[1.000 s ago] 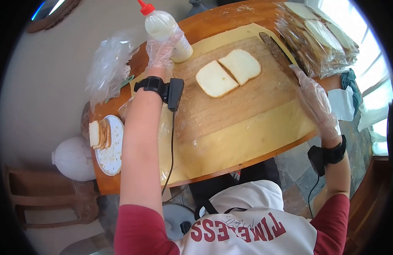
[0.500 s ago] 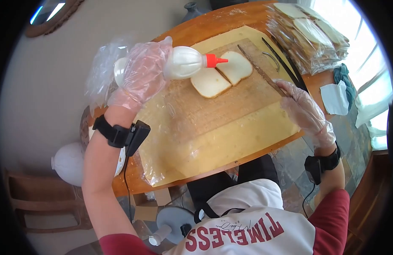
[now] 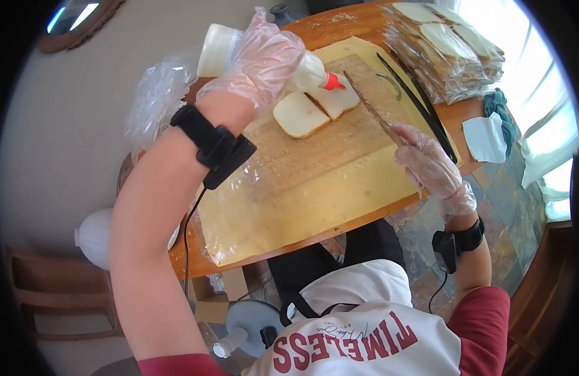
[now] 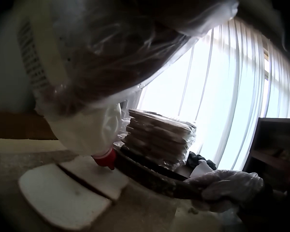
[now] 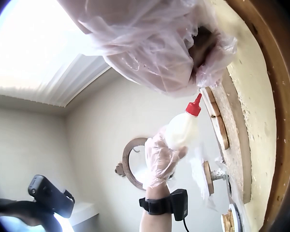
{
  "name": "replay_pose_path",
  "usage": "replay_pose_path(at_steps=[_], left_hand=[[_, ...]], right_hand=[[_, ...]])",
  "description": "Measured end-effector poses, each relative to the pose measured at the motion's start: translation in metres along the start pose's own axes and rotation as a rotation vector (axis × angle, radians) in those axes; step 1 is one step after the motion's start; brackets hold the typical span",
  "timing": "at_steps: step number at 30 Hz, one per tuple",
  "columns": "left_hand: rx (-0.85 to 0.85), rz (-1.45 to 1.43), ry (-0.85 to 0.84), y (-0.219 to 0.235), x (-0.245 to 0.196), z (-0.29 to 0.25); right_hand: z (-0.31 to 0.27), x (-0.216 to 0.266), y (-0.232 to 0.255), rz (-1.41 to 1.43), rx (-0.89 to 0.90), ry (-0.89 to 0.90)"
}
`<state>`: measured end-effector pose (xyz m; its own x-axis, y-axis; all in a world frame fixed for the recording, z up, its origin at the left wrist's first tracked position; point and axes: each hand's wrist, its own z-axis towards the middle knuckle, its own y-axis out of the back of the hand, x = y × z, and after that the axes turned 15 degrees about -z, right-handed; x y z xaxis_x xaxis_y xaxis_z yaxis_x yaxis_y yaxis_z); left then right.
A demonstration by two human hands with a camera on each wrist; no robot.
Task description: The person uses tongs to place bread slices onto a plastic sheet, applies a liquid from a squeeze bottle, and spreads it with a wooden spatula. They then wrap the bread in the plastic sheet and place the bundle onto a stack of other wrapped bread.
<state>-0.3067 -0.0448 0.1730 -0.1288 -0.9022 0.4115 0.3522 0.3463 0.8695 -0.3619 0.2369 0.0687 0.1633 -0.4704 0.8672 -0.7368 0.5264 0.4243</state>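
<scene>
My gloved left hand [image 3: 267,62] grips a squeeze bottle [image 3: 217,51] of whitish filling, tipped so that its red nozzle [image 3: 334,82] points down over the right-hand bread slice [image 3: 339,100]. Beside that slice lies a second bread slice [image 3: 300,115], edge to edge with it on the wooden board [image 3: 289,163]. In the left wrist view the red nozzle [image 4: 105,158] shows close over the bread. My gloved right hand [image 3: 430,164] holds a long, brown-smeared knife [image 3: 369,105], its blade slanting over the board's right part. Plastic hides the right fingers in the right wrist view.
Stacked bagged bread [image 3: 446,53] stands at the back right. Long black strips [image 3: 421,106] and a curved metal piece [image 3: 389,84] lie right of the board. A white cloth [image 3: 485,138] lies at the right edge, crumpled clear plastic [image 3: 161,94] at the left.
The left hand has lifted the bottle from upright at the left, tipped it nozzle-down and brought it over the bread. The right hand has taken up the knife and drawn nearer the body.
</scene>
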Motion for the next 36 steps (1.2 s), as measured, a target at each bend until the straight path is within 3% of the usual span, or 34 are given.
replay_pose_path(at_steps=[4,7,10,13,16,22,24,28,34,36], left_hand=[[0.038,0.04,-0.006,0.004,0.017,-0.005],[0.217,0.118,0.021,0.022,0.002,-0.012],[0.111,0.02,-0.055,0.018,-0.003,-0.012],[0.14,0.071,0.028,0.015,-0.002,-0.001],[0.117,0.046,0.081,0.012,0.008,-0.006],[0.121,0.083,0.126,0.022,0.029,-0.036],[0.123,0.077,0.162,0.026,0.028,-0.042],[0.1,0.121,0.179,0.025,0.034,-0.048],[0.074,0.056,0.147,0.018,0.024,-0.045],[0.056,0.059,0.122,0.008,0.023,-0.041]], right_hand=[[0.0,-0.005,-0.001,0.051,0.004,0.028],[-0.003,-0.001,0.001,0.058,0.026,0.002],[0.0,-0.006,0.001,0.029,0.014,-0.025],[-0.001,-0.002,0.001,-0.137,-0.057,0.043],[-0.002,-0.008,0.003,-0.305,-0.127,0.197],[0.044,-0.011,0.001,-0.925,-0.591,0.887],[0.054,-0.011,-0.016,-1.098,-0.62,0.807],[0.02,-0.004,-0.016,-1.112,-0.6,0.956],[0.019,-0.013,0.008,-1.416,-0.707,0.992],[0.023,-0.012,0.002,-1.49,-0.633,0.943]])
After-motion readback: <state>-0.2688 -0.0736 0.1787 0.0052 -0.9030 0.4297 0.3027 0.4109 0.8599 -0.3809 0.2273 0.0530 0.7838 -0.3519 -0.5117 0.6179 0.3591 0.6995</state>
